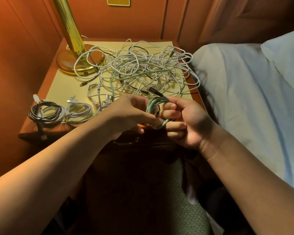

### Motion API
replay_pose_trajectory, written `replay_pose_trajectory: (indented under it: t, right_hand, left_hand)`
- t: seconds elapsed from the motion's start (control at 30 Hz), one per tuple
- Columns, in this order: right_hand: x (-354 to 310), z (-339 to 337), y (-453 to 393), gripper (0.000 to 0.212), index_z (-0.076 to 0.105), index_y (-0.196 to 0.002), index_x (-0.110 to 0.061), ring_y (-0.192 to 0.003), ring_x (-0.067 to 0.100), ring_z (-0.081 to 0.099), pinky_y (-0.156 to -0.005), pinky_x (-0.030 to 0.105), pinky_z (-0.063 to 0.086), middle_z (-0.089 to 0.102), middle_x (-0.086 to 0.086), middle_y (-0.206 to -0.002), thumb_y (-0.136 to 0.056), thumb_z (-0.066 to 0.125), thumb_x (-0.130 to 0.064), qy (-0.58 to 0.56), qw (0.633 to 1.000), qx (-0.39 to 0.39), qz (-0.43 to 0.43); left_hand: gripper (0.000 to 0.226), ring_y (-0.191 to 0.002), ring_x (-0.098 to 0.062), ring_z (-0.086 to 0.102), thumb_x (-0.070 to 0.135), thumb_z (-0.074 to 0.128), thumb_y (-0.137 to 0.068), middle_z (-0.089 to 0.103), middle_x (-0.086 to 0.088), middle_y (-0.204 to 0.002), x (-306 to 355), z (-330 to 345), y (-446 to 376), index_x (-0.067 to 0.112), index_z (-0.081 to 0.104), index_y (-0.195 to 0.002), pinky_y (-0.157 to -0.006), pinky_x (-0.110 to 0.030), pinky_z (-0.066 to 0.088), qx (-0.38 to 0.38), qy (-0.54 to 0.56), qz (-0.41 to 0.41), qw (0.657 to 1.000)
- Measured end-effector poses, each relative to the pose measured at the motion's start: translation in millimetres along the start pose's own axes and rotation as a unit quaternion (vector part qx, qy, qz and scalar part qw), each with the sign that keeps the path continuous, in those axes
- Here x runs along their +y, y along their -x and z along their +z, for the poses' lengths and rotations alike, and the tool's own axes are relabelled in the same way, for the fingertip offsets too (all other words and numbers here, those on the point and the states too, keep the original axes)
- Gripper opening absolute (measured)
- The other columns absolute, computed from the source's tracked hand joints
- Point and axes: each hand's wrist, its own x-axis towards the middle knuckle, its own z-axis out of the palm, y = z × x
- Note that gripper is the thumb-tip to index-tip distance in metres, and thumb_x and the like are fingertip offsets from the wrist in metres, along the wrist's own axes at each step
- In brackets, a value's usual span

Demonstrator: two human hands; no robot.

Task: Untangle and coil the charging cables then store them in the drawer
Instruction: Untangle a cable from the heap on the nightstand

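Both hands work over the front edge of the counter [180, 78]. The right hand [185, 122] has its fingers curled through a small green coil [157, 107], thumb pressed on the top of the loops; the left hand [131, 112] pinches the same coil at its lower side. A dark plug [155, 91] sticks up from the coil's top. A green strand [139, 73] also runs through the pile behind — whether it is the tail of this same cable I cannot tell.

Done, by my reading: three coils lie at the counter's front left — a black coil [44, 112], a white coil [78, 111] touching it, and a third bundle [101, 99] just beyond, part hidden by the left hand. The green one makes a fourth, in progress.

Left: the main tangle [143, 65], mostly white leads with a few black ones, spreads over the back of the counter and loops around the lamp base [70, 65]; one lead hangs off the right edge toward the bed [244, 82]. That is the larger share of the cables.

The drawer [126, 141] under the counter looks closed, with only its handle showing. Nothing appears stored yet. Estimate: under half through coiling, storage not begun.
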Motion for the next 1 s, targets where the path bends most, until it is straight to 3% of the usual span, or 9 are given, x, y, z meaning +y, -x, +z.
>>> replay_pose_trajectory:
  t: [0.1, 0.17, 0.27, 0.4, 0.6, 0.77, 0.83, 0.93, 1.0]
  right_hand:
    - [1, 1, -1, 0.047, 0.041, -0.065, -0.027, -0.034, 0.003, 0.018, -0.039, 0.018, 0.011, 0.028, -0.009, -0.056, -0.108, 0.040, -0.045, 0.021, 0.999, 0.023, -0.014]
    - [1, 2, -2, 0.048, 0.042, -0.064, -0.027, -0.035, 0.004, 0.017, -0.039, 0.018, 0.011, 0.029, -0.010, -0.057, -0.108, 0.041, -0.045, 0.043, 0.998, 0.039, -0.028]
    - [4, 6, -2, 0.047, 0.040, -0.066, -0.027, -0.035, 0.005, 0.017, -0.038, 0.017, 0.013, 0.028, -0.009, -0.058, -0.106, 0.044, -0.052, 0.076, 0.995, 0.050, -0.045]
    - [7, 11, -1, 0.045, 0.040, -0.068, -0.027, -0.038, 0.007, 0.019, -0.040, 0.020, 0.017, 0.030, -0.009, -0.060, -0.105, 0.050, -0.051, 0.143, 0.980, 0.088, -0.103]
    - [7, 11, 4, 0.043, 0.044, -0.071, -0.026, -0.040, 0.006, 0.021, -0.037, 0.019, 0.019, 0.035, -0.008, -0.065, -0.108, 0.045, -0.048, 0.139, 0.983, 0.061, -0.101]
    - [7, 13, 3, 0.047, 0.042, -0.069, -0.025, -0.039, 0.007, 0.019, -0.038, 0.019, 0.017, 0.034, -0.008, -0.062, -0.108, 0.041, -0.053, 0.119, 0.985, 0.048, -0.115]
    - [2, 16, 2, 0.049, 0.041, -0.068, -0.026, -0.041, 0.008, 0.018, -0.040, 0.020, 0.016, 0.033, -0.009, -0.061, -0.103, 0.049, -0.059, 0.144, 0.980, 0.062, -0.119]
    - [-5, 18, -1, 0.047, 0.045, -0.065, -0.026, -0.044, 0.009, 0.019, -0.043, 0.022, 0.013, 0.033, -0.007, -0.063, -0.100, 0.057, -0.055, 0.209, 0.964, 0.075, -0.144]
    - [-10, 20, -2, 0.049, 0.057, -0.060, -0.026, -0.044, 0.010, 0.020, -0.041, 0.023, 0.013, 0.035, -0.007, -0.061, -0.102, 0.056, -0.050, 0.261, 0.949, 0.067, -0.163]
  left_hand:
    - [0.020, -0.075, -0.027, 0.070, 0.026, 0.087, -0.078, 0.074, -0.018, -0.087, 0, 3, 1, 0.010, 0.076, -0.083, -0.048, -0.029, 0.052, 0.048, -0.073, 0.040, 0.995]
    - [0.031, -0.068, -0.031, 0.068, 0.037, 0.080, -0.086, 0.072, -0.019, -0.079, -3, 7, 1, 0.008, 0.072, -0.078, -0.050, -0.032, 0.052, 0.101, -0.164, 0.088, 0.977]
    - [0.037, -0.056, -0.021, 0.054, 0.045, 0.068, -0.089, 0.063, -0.006, -0.063, -7, 10, 4, 0.014, 0.064, -0.070, -0.053, -0.032, 0.043, 0.181, -0.345, 0.140, 0.910]
    - [0.036, -0.070, -0.018, 0.050, 0.056, 0.057, -0.091, 0.052, 0.006, -0.079, -3, 18, 10, 0.021, 0.052, -0.082, -0.060, -0.033, 0.036, 0.262, -0.474, 0.137, 0.830]
    - [0.037, -0.071, -0.024, 0.051, 0.050, 0.048, -0.095, 0.053, -0.001, -0.074, -3, 25, 8, 0.016, 0.055, -0.081, -0.062, -0.036, 0.043, 0.261, -0.476, 0.111, 0.832]
    - [0.042, -0.065, -0.023, 0.051, 0.054, 0.047, -0.099, 0.038, 0.008, -0.064, -8, 30, 10, 0.021, 0.050, -0.075, -0.059, -0.034, 0.043, 0.274, -0.514, 0.130, 0.803]
    - [0.046, -0.061, -0.019, 0.050, 0.053, 0.053, -0.099, 0.042, 0.008, -0.061, -7, 25, 10, 0.021, 0.050, -0.068, -0.055, -0.032, 0.037, 0.254, -0.474, 0.133, 0.833]
    - [0.047, -0.048, -0.006, 0.044, 0.047, 0.061, -0.099, 0.050, 0.006, -0.055, 3, 7, 11, 0.018, 0.058, -0.062, -0.047, -0.027, 0.032, 0.170, -0.322, 0.097, 0.926]
    - [0.046, -0.043, -0.004, 0.042, 0.044, 0.060, -0.101, 0.049, 0.006, -0.052, 8, 0, 17, 0.013, 0.063, -0.066, -0.042, -0.018, 0.029, 0.123, -0.259, 0.087, 0.954]
